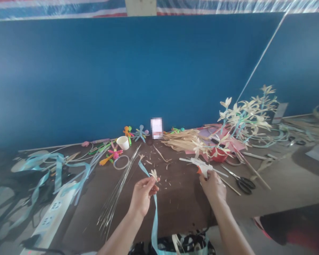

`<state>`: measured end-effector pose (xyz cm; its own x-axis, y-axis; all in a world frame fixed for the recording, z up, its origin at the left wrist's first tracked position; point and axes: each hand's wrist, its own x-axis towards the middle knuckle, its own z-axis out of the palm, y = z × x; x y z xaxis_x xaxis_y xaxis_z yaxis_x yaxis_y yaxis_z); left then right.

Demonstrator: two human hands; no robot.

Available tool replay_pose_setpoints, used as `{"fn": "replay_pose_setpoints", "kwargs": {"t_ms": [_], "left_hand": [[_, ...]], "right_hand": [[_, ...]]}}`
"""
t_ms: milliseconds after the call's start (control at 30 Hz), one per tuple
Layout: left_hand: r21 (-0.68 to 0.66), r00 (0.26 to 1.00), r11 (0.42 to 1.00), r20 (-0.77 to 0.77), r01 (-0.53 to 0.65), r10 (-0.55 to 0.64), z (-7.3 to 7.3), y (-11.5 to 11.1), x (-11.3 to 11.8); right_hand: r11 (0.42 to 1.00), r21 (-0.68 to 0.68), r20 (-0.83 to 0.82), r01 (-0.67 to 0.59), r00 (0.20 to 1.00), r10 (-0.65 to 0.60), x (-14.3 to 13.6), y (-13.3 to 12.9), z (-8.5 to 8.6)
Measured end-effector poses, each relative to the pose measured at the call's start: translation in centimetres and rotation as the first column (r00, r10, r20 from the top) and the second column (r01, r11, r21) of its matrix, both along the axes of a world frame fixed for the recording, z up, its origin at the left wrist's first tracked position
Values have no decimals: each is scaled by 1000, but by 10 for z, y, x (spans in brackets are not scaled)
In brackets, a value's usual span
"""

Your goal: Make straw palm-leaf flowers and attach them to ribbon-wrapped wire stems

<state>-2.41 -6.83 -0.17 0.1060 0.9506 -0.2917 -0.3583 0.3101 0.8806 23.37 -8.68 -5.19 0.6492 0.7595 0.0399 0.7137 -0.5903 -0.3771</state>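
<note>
Flower sat pinched in my left hand; rightward, my right hand gripped the glue gun, long axis aimed left.

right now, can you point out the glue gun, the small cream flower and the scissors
Glue gun (204, 168): head view, on its white body.
Small cream flower (154, 174): head view, on its petals.
Scissors (239, 179): head view, where the blades meet the black handles.
</note>
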Motion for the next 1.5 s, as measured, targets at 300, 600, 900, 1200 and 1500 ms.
{"fn": "replay_pose_setpoints", "kwargs": {"t_ms": [300,600,900,1200,1500], "left_hand": [[10,998,1000,58,10,-10,4,-2,3],[42,999,999,18,33,-34,5,-4,11],[98,999,995,32,-26,23,9,-10,14],[148,998,987,18,-66,64,12,-15,21],[226,999,973,-15,-33,38,18,-18,20]], "right_hand": [[993,119,-35,-16,999,21,1,-5,9],[690,624,-463,-365,539,704,-105,-20,70],[662,657,-388,-360,592,707,-130,-15,72],[622,678,-270,-391,654,706,-134,-16,76],[642,679,-344,-356,619,706,-135,-17,73]]}}
